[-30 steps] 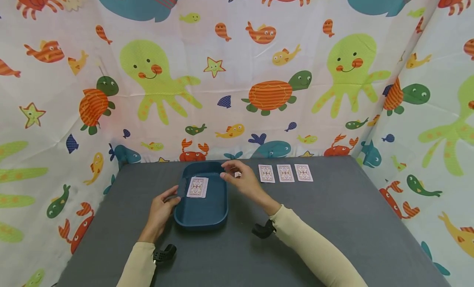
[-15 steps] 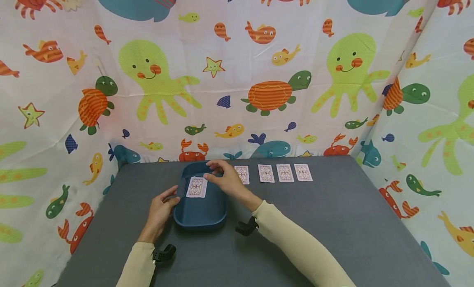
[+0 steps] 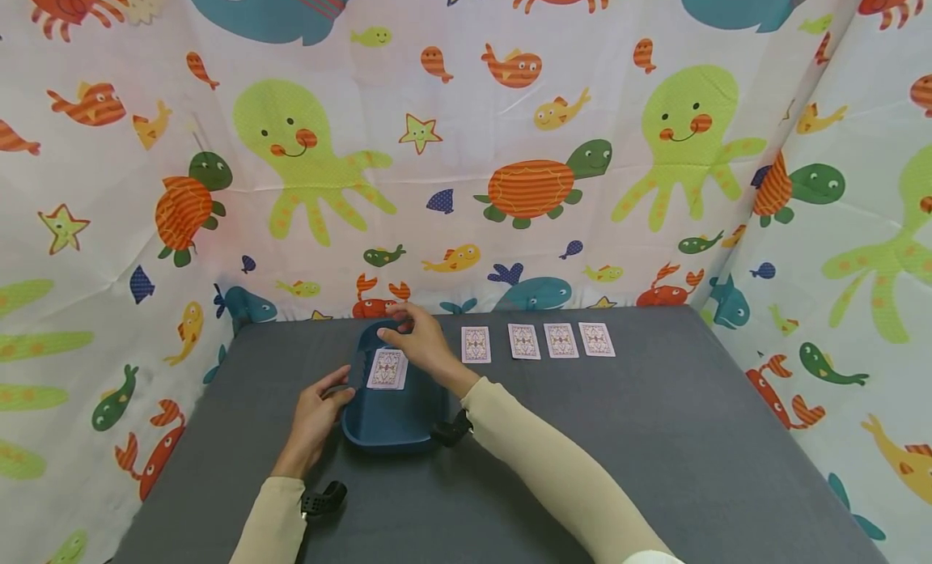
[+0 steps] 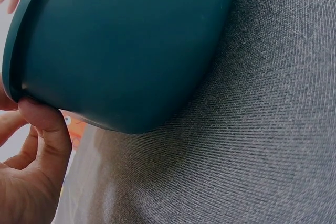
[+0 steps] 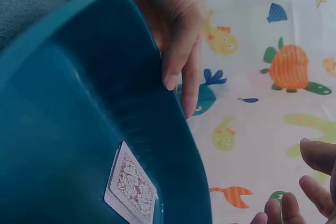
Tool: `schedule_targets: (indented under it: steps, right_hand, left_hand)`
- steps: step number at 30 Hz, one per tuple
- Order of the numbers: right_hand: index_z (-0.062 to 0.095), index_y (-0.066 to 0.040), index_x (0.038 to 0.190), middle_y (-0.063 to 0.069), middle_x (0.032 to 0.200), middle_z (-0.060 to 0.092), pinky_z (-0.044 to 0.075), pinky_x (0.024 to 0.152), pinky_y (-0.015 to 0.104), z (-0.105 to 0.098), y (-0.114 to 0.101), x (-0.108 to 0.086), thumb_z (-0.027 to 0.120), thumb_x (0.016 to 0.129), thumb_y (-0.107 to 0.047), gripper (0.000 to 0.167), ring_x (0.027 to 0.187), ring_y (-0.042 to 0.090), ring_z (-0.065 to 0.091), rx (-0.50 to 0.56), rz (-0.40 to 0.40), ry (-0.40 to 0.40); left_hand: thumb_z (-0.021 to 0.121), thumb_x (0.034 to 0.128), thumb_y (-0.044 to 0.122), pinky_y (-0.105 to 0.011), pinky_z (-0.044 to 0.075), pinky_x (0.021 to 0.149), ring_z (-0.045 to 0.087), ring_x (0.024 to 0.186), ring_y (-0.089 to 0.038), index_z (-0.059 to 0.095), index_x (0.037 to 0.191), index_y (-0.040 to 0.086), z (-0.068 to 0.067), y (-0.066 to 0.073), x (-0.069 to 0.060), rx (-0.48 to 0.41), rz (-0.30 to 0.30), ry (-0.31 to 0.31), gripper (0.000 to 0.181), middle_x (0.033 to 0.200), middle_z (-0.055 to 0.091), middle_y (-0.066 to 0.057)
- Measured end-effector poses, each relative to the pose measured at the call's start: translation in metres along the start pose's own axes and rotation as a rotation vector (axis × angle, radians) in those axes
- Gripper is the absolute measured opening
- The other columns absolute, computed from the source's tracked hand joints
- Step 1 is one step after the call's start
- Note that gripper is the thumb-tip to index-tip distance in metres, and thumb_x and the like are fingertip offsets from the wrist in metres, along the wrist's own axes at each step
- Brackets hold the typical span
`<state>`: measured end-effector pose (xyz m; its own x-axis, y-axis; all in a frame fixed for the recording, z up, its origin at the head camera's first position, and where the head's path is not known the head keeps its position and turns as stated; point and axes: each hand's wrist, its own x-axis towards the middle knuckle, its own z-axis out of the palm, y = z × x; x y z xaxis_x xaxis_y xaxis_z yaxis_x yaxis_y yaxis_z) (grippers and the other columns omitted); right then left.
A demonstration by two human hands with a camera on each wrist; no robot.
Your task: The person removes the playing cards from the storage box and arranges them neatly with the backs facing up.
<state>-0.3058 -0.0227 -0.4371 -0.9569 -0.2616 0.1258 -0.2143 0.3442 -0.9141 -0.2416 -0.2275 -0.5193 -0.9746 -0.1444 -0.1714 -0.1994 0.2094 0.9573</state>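
Note:
My left hand (image 3: 313, 418) touches the outside of the left wall of a blue tray (image 3: 393, 434). In the left wrist view its thumb (image 4: 44, 119) presses just under the tray's rim; no fingertip shows inside the tray. A small stack of playing cards (image 3: 387, 368), backs up, lies inside the tray, also seen as cards (image 5: 132, 186) in the right wrist view. Above the tray's far end hovers my right hand (image 3: 422, 341), its fingers (image 5: 291, 208) loosely bent and apart, with nothing seen between them.
Right of the tray, several face-down playing cards lie in a row, among them a nearest card (image 3: 476, 345) and a farthest card (image 3: 597, 339). A curtain (image 3: 466, 224) with sea animals rises behind the grey table (image 3: 539, 434).
My right hand has moved left from the tray's right rim to over its far end, uncovering the leftmost card of the row. The left hand and tray have stayed in place.

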Motion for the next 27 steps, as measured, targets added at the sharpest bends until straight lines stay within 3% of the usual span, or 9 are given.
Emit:
schedule_targets:
  steps: [6,13,20,27]
  right_hand:
    - [0.062,-0.019,0.126,0.005,0.123,0.062,0.050,0.081,0.034,0.017,0.007,0.014,0.073,0.088,-0.032,0.042,0.099,0.018,0.058,-0.055,0.067,0.042]
    - [0.062,-0.014,0.126,0.014,0.126,0.060,0.050,0.084,0.039,0.031,0.021,0.020,0.075,0.087,-0.030,0.044,0.099,0.023,0.057,-0.021,0.133,0.044]
    - [0.064,-0.016,0.126,0.013,0.125,0.060,0.052,0.087,0.043,0.043,0.033,0.025,0.075,0.087,-0.029,0.042,0.106,0.028,0.058,-0.038,0.202,0.065]
    - [0.068,-0.016,0.124,0.011,0.115,0.063,0.053,0.081,0.039,0.046,0.046,0.031,0.077,0.085,-0.022,0.041,0.094,0.023,0.057,-0.068,0.260,0.055]
  left_hand:
    - [0.057,0.0974,0.015,-0.030,0.048,0.083,0.053,0.117,-0.023,0.050,0.145,0.019,0.000,-0.001,0.000,-0.012,-0.002,0.000,0.048,0.144,0.047,-0.012]
    - [0.058,0.0966,0.015,-0.029,0.049,0.080,0.055,0.113,-0.020,0.051,0.144,0.018,0.000,-0.001,0.001,-0.009,-0.003,0.006,0.048,0.142,0.049,-0.011]
    - [0.057,0.0970,0.017,-0.030,0.048,0.081,0.053,0.114,-0.021,0.050,0.144,0.018,0.000,-0.001,0.001,0.002,-0.004,0.001,0.048,0.143,0.049,-0.010]
    - [0.056,0.0978,0.017,-0.029,0.047,0.081,0.051,0.119,-0.024,0.050,0.145,0.021,-0.001,-0.001,0.001,0.004,-0.009,-0.005,0.048,0.145,0.048,-0.010]
